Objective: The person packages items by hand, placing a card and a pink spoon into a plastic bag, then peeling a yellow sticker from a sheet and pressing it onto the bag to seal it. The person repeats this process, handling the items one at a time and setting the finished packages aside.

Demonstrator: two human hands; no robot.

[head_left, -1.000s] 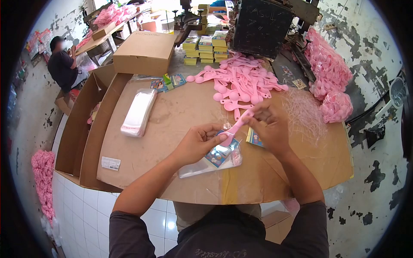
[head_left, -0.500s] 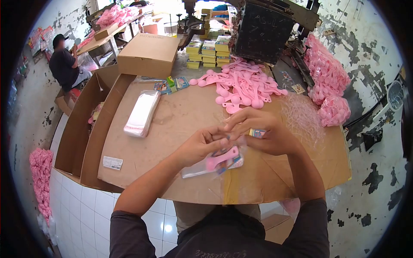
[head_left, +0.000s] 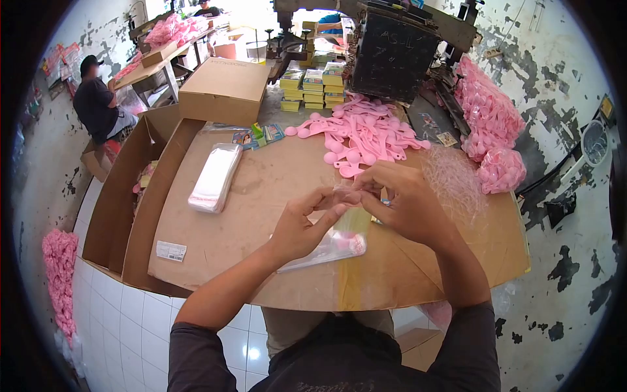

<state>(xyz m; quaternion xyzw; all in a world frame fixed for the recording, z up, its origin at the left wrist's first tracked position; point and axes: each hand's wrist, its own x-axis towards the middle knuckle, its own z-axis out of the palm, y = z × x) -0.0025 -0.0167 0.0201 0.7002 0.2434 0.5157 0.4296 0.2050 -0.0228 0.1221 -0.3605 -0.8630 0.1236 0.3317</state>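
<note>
fingers (head_left: 324,194) of my left hand (head_left: 302,227) and right hand (head_left: 403,202) pinch the mouth of the clear bag (head_left: 319,256).
pink spoon (head_left: 353,243) sits inside it.

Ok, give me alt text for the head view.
The left hand and right hand pinch the top of a clear bag with a pink spoon inside, above a cardboard tabletop. A heap of pink spoons and a stack of empty bags lie beyond.
</note>
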